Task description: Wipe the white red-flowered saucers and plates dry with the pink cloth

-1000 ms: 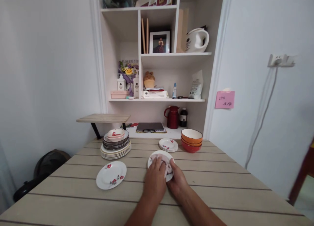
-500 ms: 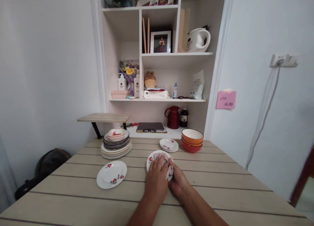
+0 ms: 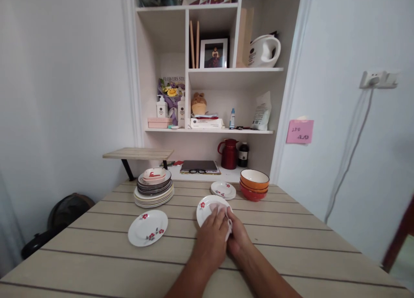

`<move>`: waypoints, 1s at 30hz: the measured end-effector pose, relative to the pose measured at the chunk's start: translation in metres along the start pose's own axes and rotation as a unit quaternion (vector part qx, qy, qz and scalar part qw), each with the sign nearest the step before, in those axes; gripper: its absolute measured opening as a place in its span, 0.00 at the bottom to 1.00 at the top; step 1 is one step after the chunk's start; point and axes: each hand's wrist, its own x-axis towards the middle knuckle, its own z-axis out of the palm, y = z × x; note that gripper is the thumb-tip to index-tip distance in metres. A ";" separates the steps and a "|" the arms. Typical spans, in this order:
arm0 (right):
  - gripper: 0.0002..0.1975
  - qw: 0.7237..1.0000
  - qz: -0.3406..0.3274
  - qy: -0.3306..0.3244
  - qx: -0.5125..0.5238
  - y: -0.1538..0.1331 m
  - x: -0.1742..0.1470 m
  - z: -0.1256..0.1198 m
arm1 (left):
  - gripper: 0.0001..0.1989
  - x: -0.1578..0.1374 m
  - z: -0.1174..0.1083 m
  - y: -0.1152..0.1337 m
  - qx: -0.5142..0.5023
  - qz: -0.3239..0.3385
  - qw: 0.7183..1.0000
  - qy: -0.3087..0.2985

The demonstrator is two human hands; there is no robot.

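A small white plate with red flowers (image 3: 204,211) is tilted up a little in front of me, over the middle of the table. My left hand (image 3: 211,237) presses a crumpled pale pink cloth (image 3: 221,206) onto the plate's face, its fingers together over the cloth. At the lower right rim, my right hand (image 3: 238,235) grips the plate, with part of the cloth bunched beside its thumb; its other fingers are hidden underneath. To the left of my hands, another flowered white plate (image 3: 148,229) lies flat on the table.
Behind the held plate is a short stack of small flowered plates (image 3: 223,189), beside stacked orange and red bowls (image 3: 254,184). A taller pile of plates and dishes (image 3: 154,190) stands at back left, near a raised wooden stand (image 3: 138,153). Shelves (image 3: 213,132) rise behind the slatted table (image 3: 291,255).
My left hand and the cloth have shifted slightly to the right across the plate, baring more of its left side. The plate and my right hand have moved a little to the right.
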 end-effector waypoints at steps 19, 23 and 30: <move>0.17 1.000 -0.002 -0.005 -0.015 0.001 -0.001 0.006 | 0.21 0.006 0.014 0.002 0.135 -0.092 0.984 0.066; 0.18 1.000 0.011 0.001 -0.005 -0.003 -0.006 0.007 | 0.22 0.004 0.013 0.002 0.092 -0.036 0.993 0.059; 0.23 0.999 0.029 -0.030 -0.004 -0.004 -0.007 0.007 | 0.26 0.004 0.011 -0.002 0.035 -0.013 0.999 0.035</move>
